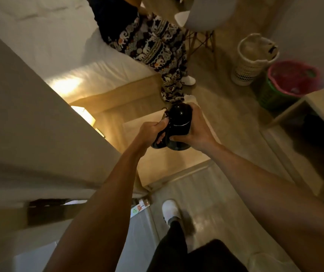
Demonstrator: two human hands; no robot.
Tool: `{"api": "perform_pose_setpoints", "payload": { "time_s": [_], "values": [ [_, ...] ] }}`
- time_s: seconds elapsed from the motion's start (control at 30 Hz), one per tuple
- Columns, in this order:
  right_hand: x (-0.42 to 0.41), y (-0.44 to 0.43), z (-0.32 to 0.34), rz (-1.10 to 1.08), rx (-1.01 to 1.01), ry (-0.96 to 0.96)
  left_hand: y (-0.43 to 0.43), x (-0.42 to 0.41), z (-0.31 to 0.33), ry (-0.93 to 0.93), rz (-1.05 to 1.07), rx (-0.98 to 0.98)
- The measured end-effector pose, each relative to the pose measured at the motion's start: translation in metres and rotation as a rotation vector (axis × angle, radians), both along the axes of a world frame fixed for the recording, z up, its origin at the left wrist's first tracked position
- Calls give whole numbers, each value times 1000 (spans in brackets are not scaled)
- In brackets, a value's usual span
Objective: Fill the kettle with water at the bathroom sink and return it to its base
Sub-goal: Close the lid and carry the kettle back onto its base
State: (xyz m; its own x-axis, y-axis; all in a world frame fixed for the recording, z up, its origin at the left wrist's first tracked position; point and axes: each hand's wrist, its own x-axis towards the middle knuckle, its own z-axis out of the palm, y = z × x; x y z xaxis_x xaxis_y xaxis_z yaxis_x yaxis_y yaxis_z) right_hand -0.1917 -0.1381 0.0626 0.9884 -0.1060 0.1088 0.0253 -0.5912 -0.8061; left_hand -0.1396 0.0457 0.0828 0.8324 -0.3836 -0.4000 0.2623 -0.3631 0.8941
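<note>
A glossy black kettle (179,122) is over the light wooden bedside table (165,160), its bottom low over or on a dark round shape that may be its base; I cannot tell whether they touch. My left hand (153,132) is wrapped around the kettle's handle on its left side. My right hand (197,128) grips the kettle's body from the right. Its lid is down. No water is visible.
A bed with white sheets (45,46) lies at left, where a person in patterned trousers (157,50) sits. A lit lamp (82,114) glows beside the table. A white woven basket (253,57), a pink and green basket (290,81) and a wooden desk edge (323,107) stand right. My white-slippered foot (171,211) is on the floor.
</note>
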Motion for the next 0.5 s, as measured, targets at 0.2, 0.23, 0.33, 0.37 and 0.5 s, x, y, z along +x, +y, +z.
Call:
{"api": "perform_pose_setpoints", "payload": {
  "time_s": [0.2,0.23,0.33,0.37,0.5],
  "values": [
    [66,-11,-69,106,7,-28,-8,46,-73,6,74,-35],
    [76,-14,-81,116,11,-31,-10,52,-84,5,85,-30],
    [101,-22,-116,142,9,-12,-18,71,-116,5,94,-1],
    [107,-25,-128,142,-2,11,-21,76,-127,11,101,3],
    [127,-39,-171,146,3,93,-35,91,-167,41,140,39]
  ]
}}
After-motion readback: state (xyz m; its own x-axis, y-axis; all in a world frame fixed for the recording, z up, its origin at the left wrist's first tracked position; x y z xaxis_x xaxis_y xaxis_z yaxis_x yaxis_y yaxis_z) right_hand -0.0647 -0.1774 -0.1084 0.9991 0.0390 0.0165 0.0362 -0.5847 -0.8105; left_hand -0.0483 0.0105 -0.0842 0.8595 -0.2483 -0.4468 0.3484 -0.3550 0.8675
